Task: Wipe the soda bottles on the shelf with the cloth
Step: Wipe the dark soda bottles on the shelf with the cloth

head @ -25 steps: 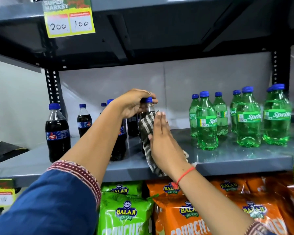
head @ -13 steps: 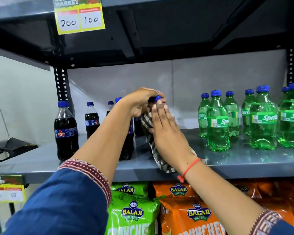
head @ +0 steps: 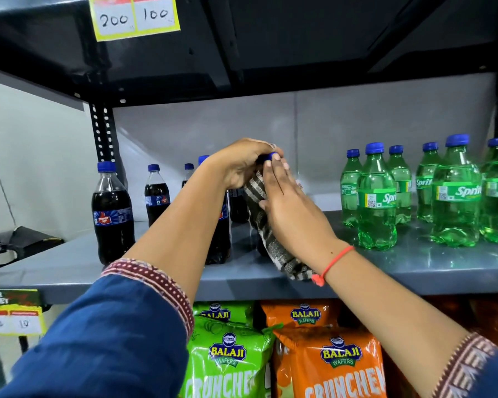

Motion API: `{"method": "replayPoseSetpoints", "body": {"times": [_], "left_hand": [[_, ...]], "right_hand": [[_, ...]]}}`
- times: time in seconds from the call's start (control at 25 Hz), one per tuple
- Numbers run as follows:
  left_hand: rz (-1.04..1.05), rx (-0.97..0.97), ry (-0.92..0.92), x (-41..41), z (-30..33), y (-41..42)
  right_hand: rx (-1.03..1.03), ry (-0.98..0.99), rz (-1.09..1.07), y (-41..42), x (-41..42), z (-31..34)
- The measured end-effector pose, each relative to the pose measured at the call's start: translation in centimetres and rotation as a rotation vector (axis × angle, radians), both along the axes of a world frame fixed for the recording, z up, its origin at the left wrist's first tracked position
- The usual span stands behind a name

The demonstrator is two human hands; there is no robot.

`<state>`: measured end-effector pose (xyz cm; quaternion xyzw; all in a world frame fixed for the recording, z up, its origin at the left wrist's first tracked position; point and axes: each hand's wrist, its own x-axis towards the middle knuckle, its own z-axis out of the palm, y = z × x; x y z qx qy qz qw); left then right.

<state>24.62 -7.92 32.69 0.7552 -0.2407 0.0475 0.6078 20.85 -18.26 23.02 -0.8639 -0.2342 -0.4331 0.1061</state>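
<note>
- Far left on the grey shelf stands a cola bottle, upright, with a second cola bottle behind it at about 1 o'clock; neither is touched by a hand.
- The left hand comes in over the middle of the shelf and is clamped down around the blue cap of the bottle being cleaned, steadying it from above.
- That bottle is almost wholly hidden: the striped cloth wraps its body, and only the cap peeks out at the hand's 3 o'clock edge (the dark base may show low down, though I cannot be sure).
- The right hand lies flat on the cloth, fingers straight and together, pointing to 12 o'clock and reaching the cap; it presses rather than pinches.
- The bottle's long axis runs upright, so any further stroke would probably run along it, from 12 toward 6 o'clock, with the right hand nearer the body.
- To the right, the green Sprite bottles stand well apart from both hands, seemingly unwiped.
</note>
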Motion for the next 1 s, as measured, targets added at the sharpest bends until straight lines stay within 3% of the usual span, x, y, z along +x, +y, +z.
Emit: {"method": "replayPoseSetpoints", "body": {"times": [0.12, 0.24, 0.4, 0.64, 1.0], "left_hand": [[0.003, 0.025, 0.016, -0.2, 0.1, 0.2], [0.015, 0.025, 0.002, -0.2, 0.2, 0.1], [0.012, 0.041, 0.027, 0.0, 0.2, 0.4], [-0.023, 0.014, 0.036, 0.2, 0.0, 0.3], [-0.052, 0.009, 0.041, 0.4, 0.0, 0.5]], "right_hand": [[-0.074, -0.022, -0.012, 0.0, 0.0, -0.8], [0.026, -0.002, 0.007, 0.2, 0.0, -0.2], [-0.061, -0.048, -0.036, 0.5, 0.2, -1.0], [0.007, -0.019, -0.018, 0.7, 0.2, -1.1], [0.214, 0.207, -0.043, 1.2, -1.4, -3.1]]}}
